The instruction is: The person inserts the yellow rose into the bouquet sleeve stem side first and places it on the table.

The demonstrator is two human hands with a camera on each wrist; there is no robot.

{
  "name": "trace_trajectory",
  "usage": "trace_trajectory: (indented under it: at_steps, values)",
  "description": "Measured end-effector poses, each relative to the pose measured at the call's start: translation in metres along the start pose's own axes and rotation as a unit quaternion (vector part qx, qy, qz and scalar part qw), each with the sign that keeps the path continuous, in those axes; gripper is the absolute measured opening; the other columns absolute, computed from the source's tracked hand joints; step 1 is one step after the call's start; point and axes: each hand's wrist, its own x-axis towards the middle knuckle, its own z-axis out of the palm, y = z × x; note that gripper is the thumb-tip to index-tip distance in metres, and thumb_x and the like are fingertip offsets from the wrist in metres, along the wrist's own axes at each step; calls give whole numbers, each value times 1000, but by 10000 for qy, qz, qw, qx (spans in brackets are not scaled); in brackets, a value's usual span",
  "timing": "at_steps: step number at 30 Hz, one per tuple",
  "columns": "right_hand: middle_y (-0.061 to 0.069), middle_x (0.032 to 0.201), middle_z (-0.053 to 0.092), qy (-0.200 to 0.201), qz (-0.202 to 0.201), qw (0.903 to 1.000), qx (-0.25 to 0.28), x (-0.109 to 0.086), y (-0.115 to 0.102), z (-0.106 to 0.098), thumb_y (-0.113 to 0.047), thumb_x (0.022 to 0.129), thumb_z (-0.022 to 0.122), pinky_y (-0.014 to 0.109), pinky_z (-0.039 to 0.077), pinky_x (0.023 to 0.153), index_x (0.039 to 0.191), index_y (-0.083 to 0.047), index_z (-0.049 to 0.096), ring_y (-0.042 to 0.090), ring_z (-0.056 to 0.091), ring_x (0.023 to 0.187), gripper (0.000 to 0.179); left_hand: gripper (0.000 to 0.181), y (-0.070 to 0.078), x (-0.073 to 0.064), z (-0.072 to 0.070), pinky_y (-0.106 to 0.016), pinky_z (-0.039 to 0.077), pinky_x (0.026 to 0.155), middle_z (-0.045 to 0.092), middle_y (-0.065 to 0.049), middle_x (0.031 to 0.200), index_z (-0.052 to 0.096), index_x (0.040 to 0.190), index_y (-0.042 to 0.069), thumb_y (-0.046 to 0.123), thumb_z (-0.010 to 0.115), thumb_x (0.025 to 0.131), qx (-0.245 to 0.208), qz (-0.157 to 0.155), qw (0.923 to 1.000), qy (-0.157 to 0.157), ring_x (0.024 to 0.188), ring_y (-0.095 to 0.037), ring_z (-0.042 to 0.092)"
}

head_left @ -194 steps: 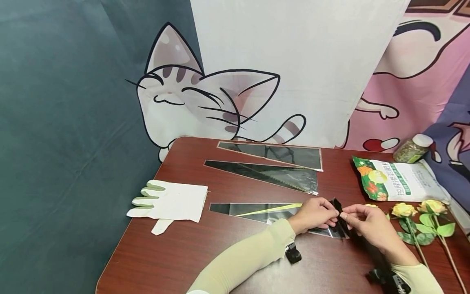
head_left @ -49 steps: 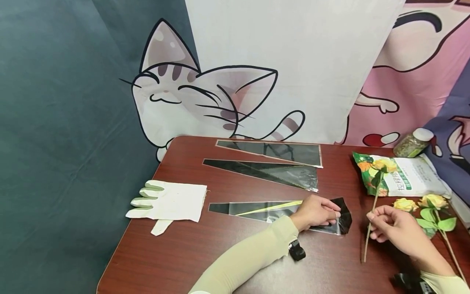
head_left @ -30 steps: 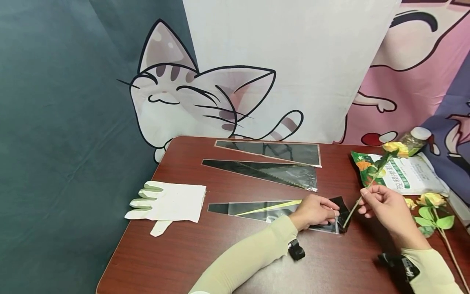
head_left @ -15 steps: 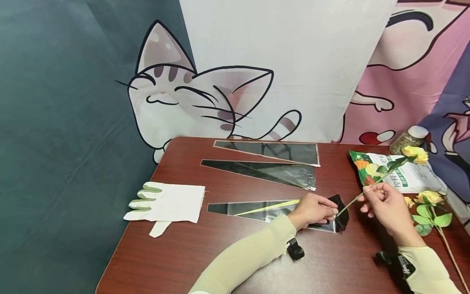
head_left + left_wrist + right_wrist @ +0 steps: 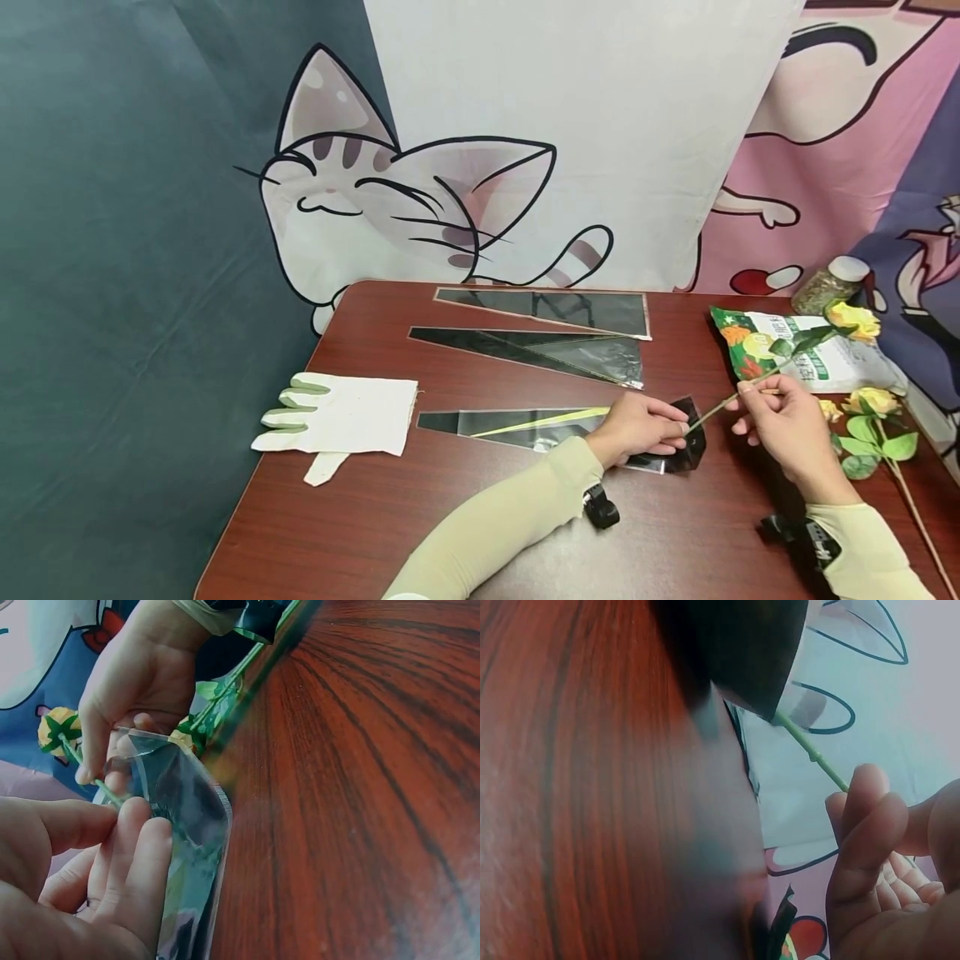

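Note:
A long tapered flower sleeve (image 5: 510,427) of clear and black film lies on the table, its wide black mouth to the right. My left hand (image 5: 637,427) pinches the sleeve near that mouth, with the rose stem beside its fingertips. In my right hand (image 5: 787,429) is the stem of a yellow rose (image 5: 853,320), pinched between thumb and fingers. The rose slants, bloom up to the right, its lower end at the sleeve mouth. In the right wrist view the stem (image 5: 810,750) passes behind the sleeve's dark edge (image 5: 742,652); its tip is hidden.
Two more sleeves (image 5: 540,350) lie farther back. A white glove (image 5: 352,412) rests at the left table edge. On the right are other yellow roses (image 5: 873,402), a printed white-and-green bag (image 5: 825,358) and a lidded jar (image 5: 828,287) of granules.
Both hands were at the sleeve mouth earlier. My right hand has since picked up a rose, tilted it and brought its stem end left to the mouth. The left hand stays at the sleeve.

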Motion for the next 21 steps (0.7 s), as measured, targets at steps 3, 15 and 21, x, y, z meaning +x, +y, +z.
trace_trajectory:
  at_steps: [3,15,21]
  values:
    - [-18,75,77,87,2,10000,28,0,0,2,-23,110,58,27,53,39,101,-7,55,8,68,49,18,15,-1,1,1,-29,67,63,78,-7,74,84,88,10,-4,79,88,-118,-1,9999,29,67,-16,77]
    - [-20,71,76,648,214,9974,215,-3,3,6,-23,110,58,26,51,38,101,-11,54,7,67,46,16,12,-2,5,8,-24,65,58,80,-11,81,85,93,7,-1,76,93,-377,86,9992,-29,70,-18,77]
    - [-19,72,76,880,313,9935,651,-3,2,4,-24,109,62,24,50,36,101,-14,55,8,67,45,14,16,-2,6,4,-27,66,61,80,-12,83,83,104,7,-2,75,93,-530,119,9984,-139,73,-20,78]
